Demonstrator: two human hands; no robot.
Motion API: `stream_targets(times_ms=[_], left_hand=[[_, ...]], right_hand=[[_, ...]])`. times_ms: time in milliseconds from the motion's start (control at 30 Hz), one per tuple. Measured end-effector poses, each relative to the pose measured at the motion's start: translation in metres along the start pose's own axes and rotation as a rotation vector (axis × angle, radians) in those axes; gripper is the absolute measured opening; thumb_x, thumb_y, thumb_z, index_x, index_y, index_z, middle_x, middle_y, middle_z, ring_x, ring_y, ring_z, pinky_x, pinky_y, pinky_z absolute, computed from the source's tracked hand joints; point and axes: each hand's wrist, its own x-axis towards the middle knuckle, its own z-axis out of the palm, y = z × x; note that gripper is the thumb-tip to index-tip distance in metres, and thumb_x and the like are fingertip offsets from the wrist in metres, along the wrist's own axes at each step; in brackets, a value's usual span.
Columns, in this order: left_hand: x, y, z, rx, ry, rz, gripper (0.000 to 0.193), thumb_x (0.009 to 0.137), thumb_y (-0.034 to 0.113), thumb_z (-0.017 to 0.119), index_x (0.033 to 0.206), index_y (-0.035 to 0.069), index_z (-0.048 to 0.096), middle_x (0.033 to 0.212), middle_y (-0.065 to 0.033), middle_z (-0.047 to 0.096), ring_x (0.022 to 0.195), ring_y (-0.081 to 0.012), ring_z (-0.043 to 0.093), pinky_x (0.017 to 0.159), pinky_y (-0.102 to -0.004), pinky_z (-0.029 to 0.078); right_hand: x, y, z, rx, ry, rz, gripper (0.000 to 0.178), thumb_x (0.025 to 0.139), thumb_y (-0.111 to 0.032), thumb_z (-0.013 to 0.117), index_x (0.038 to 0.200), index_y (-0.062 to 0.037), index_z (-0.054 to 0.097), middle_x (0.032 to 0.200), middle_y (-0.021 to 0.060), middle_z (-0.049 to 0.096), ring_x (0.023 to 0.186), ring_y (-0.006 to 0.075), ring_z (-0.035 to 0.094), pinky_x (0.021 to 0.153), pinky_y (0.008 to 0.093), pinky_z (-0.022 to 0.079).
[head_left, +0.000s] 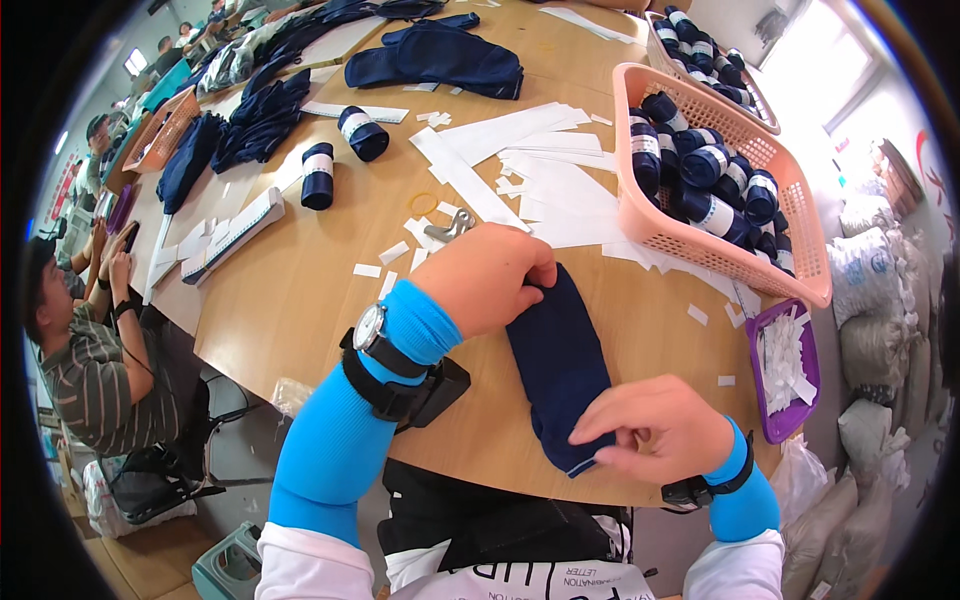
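Note:
A dark navy sock (562,355) lies lengthwise on the table in front of me, with a pale line at its near end. My left hand (488,275) is closed at the sock's far end, its curled fingertips pinching the edge. Over the near end reaches my right hand (655,428), thumb and fingers apart, fingertips touching the fabric. Close by my left hand lie a pair of metal scissors (450,226) and a yellow rubber band (423,204).
Rolled, banded socks fill a peach basket (640,222) at the right; a second basket (765,118) stands behind. A purple tray (778,428) holds paper slips. White paper sheets (560,190), two sock rolls (318,176) and sock piles (435,60) lie farther off. A person (95,370) sits left.

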Motion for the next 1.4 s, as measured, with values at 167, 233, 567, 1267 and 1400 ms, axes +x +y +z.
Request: stream_targets(times_ms=[167, 233, 567, 1267, 1400], left_hand=[[0.004, 0.000, 0.005, -0.007, 0.009, -0.021, 0.012, 0.086, 0.006, 0.073, 0.097, 0.002, 0.071, 0.092, -0.0136, 0.074, 0.086, -0.0306, 0.071, 0.079, -0.0388, 0.057], [0.005, -0.001, 0.006, 0.006, 0.012, -0.021, 0.011, 0.087, 0.006, 0.072, 0.097, 0.002, 0.071, 0.091, -0.0135, 0.073, 0.086, -0.0305, 0.070, 0.079, -0.0387, 0.057], [0.006, -0.003, 0.007, 0.006, 0.006, -0.026, 0.012, 0.089, 0.013, 0.072, 0.095, 0.003, 0.073, 0.091, -0.0144, 0.073, 0.087, -0.0333, 0.070, 0.079, -0.0414, 0.056], [0.008, -0.002, 0.011, 0.033, -0.020, -0.064, 0.017, 0.090, 0.018, 0.072, 0.094, 0.002, 0.073, 0.089, -0.0183, 0.071, 0.090, -0.0379, 0.069, 0.082, -0.0457, 0.054], [0.008, -0.004, 0.010, 0.028, -0.004, -0.059, 0.017, 0.090, 0.019, 0.072, 0.093, 0.002, 0.073, 0.088, -0.0187, 0.071, 0.090, -0.0385, 0.069, 0.082, -0.0460, 0.054]], right_hand=[[0.001, 0.024, 0.002, -0.084, 0.193, 0.004, 0.015, 0.089, 0.002, 0.072, 0.104, -0.0004, 0.072, 0.091, 0.0066, 0.074, 0.063, 0.0093, 0.062, 0.056, 0.0229, 0.047], [0.001, 0.035, 0.004, 0.045, 0.210, 0.197, 0.013, 0.092, 0.000, 0.069, 0.105, 0.0004, 0.072, 0.091, 0.0056, 0.074, 0.064, 0.0066, 0.061, 0.057, 0.0225, 0.047], [0.004, 0.038, 0.006, 0.044, 0.218, 0.294, 0.014, 0.095, -0.004, 0.070, 0.108, 0.0020, 0.071, 0.090, 0.0053, 0.074, 0.069, 0.0046, 0.063, 0.061, 0.0222, 0.049], [0.004, 0.037, 0.006, 0.115, 0.243, 0.404, 0.013, 0.096, -0.003, 0.068, 0.107, 0.0027, 0.072, 0.089, 0.0044, 0.074, 0.070, 0.0038, 0.061, 0.062, 0.0213, 0.050], [0.005, 0.040, 0.005, 0.105, 0.235, 0.396, 0.013, 0.096, -0.004, 0.068, 0.107, 0.0028, 0.072, 0.089, 0.0046, 0.075, 0.069, 0.0042, 0.062, 0.061, 0.0214, 0.050]])
